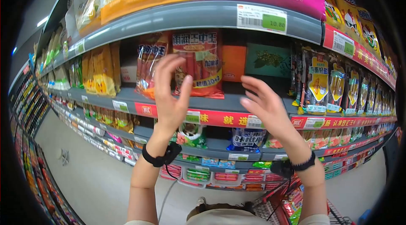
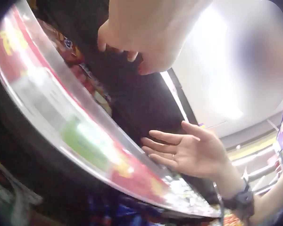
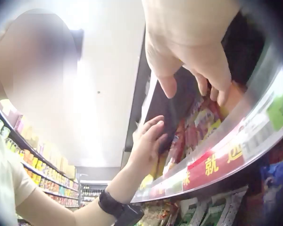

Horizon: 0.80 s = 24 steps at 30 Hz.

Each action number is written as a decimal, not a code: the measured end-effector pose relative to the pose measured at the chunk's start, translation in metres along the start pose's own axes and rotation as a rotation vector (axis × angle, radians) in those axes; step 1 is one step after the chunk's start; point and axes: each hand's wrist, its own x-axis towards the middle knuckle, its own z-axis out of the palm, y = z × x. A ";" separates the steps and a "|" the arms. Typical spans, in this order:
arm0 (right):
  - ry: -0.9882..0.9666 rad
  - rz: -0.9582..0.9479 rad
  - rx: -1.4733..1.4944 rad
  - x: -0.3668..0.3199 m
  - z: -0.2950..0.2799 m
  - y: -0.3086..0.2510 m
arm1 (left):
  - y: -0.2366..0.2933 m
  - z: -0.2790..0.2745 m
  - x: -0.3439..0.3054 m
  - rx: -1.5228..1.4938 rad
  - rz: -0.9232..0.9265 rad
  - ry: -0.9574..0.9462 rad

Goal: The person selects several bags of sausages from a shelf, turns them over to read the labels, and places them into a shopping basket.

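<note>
In the head view my left hand [image 1: 168, 98] is raised in front of the shelf, thumb and fingers spread and nothing held. Behind it stand two red packs of sausages, a larger one [image 1: 203, 62] with blue lettering and a smaller one [image 1: 146, 62] to its left, which the hand partly hides. My right hand [image 1: 267, 105], also empty, is held up with loosely bent fingers at the shelf's front edge. An orange box [image 1: 234, 62] and a dark green box [image 1: 268, 60] sit deeper on that shelf. The left wrist view shows the right palm [image 2: 193, 153] with fingers extended.
Above the sausages, a grey shelf edge [image 1: 169, 17] carries large orange and pink bags. Dark packs with yellow labels [image 1: 318, 83] line the right side; yellow packs [image 1: 101, 70] stand at left. A red shopping cart [image 1: 275, 204] is below right. Lower shelves hold more packaged food.
</note>
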 end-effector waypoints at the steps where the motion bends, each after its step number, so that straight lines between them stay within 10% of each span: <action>1: -0.012 0.091 0.017 0.021 0.011 0.010 | -0.015 -0.001 0.004 0.211 0.018 0.089; 14: 0.233 0.498 0.363 0.098 0.073 0.039 | -0.092 -0.008 0.005 0.625 -0.046 -0.034; 24: 0.338 0.281 0.392 0.054 0.029 -0.006 | -0.091 -0.010 0.006 0.591 -0.084 -0.036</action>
